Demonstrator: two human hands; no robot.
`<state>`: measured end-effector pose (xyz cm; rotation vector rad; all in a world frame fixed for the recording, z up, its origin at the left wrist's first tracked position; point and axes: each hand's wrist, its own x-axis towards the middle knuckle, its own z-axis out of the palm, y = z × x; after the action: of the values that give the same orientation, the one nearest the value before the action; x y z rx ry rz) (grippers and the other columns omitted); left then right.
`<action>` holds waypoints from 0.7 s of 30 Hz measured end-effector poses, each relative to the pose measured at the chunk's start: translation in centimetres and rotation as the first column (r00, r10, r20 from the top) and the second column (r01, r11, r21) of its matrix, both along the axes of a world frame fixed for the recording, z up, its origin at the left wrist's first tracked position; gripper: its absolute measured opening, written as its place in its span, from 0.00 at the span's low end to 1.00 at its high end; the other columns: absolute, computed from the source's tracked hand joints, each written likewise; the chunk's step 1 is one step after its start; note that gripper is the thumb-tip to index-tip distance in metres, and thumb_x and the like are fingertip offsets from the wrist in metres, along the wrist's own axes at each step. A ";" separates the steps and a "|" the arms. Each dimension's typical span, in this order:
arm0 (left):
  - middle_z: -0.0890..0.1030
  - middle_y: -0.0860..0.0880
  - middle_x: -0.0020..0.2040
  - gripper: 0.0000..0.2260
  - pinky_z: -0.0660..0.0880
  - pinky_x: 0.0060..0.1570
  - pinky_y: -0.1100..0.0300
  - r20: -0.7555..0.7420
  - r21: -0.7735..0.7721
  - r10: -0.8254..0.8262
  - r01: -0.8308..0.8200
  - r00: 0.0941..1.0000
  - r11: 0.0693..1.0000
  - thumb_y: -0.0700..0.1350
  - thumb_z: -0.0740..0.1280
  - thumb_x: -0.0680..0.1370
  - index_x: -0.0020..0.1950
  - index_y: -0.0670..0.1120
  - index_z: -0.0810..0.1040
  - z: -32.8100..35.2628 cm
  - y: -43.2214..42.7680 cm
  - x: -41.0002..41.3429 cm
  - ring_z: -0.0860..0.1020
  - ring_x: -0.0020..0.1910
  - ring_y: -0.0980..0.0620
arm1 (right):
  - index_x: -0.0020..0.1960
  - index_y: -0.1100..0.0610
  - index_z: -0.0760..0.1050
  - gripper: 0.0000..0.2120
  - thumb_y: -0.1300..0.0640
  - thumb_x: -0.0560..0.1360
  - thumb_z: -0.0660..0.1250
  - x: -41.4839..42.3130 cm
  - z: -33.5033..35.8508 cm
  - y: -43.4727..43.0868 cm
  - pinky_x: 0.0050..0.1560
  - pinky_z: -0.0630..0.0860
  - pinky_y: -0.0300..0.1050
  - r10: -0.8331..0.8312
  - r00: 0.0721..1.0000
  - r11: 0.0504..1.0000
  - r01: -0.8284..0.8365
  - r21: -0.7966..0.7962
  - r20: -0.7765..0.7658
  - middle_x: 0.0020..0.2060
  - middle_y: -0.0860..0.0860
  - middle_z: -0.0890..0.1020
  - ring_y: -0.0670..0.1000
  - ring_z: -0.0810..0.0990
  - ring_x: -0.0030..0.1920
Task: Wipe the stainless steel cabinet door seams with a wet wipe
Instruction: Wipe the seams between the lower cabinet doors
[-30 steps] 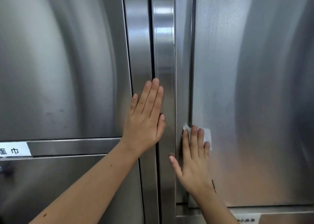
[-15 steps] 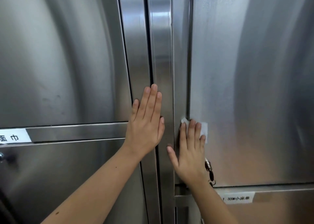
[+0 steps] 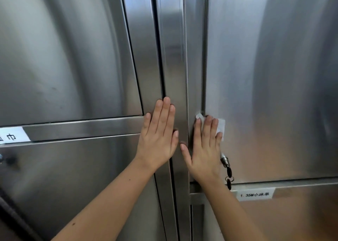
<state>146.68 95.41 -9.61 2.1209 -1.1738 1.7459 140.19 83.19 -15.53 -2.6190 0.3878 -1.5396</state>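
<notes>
Wet wipe [image 3: 220,126], white and folded, lies right of centre in the frame, pressed flat against the right cabinet door [image 3: 274,94] at its vertical seam [image 3: 203,76] by the right hand [image 3: 204,147], fingers extended, not clenched. Left hand [image 3: 159,136] rests open and flat, grasping nothing, on the centre frame strip [image 3: 172,57]. Below the right hand's grip a lock with keys [image 3: 226,169] hangs, above a white label [image 3: 255,194].

We hold both hands flat, fingers together and pointing up: our left hand [image 3: 158,137] pressed palm-down, our right hand [image 3: 204,149] beside it, thumb spread, both forearms bare and outstretched.
</notes>
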 end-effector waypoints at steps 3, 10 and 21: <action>0.35 0.45 0.75 0.29 0.41 0.72 0.51 0.006 -0.004 0.001 -0.001 1.000 1.000 0.48 0.49 0.79 0.75 0.39 0.40 -0.3 -0.1 0.2 0.40 0.75 0.49 | 0.76 0.61 0.42 0.32 0.41 0.80 0.41 -1.0 -5.8 0.8 0.72 0.47 0.59 -0.011 0.998 0.999 0.013 0.035 -0.054 0.75 0.53 0.35 0.54 0.37 0.75; 0.35 0.45 0.75 0.30 0.41 0.72 0.51 0.015 -0.005 0.008 -0.008 1.000 1.000 0.48 0.49 0.79 0.75 0.39 0.40 -0.5 -0.2 0.4 0.40 0.75 0.48 | 0.76 0.58 0.37 0.31 0.41 0.80 0.41 -2.1 -9.6 0.9 0.72 0.40 0.52 0.019 0.994 0.999 -0.015 0.047 -0.104 0.75 0.53 0.36 0.53 0.38 0.75; 0.35 0.45 0.75 0.30 0.40 0.72 0.51 0.037 -0.002 0.000 0.000 0.999 1.000 0.48 0.50 0.78 0.75 0.39 0.40 -0.8 -0.2 0.8 0.40 0.75 0.48 | 0.76 0.57 0.38 0.30 0.42 0.81 0.40 -2.8 -12.5 0.9 0.72 0.41 0.51 0.063 0.984 0.993 -0.046 0.107 -0.164 0.75 0.52 0.37 0.53 0.38 0.75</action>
<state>147.45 95.22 -10.39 2.0966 -1.1803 1.7927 137.43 84.04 -28.00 -2.6625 0.3919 -1.2523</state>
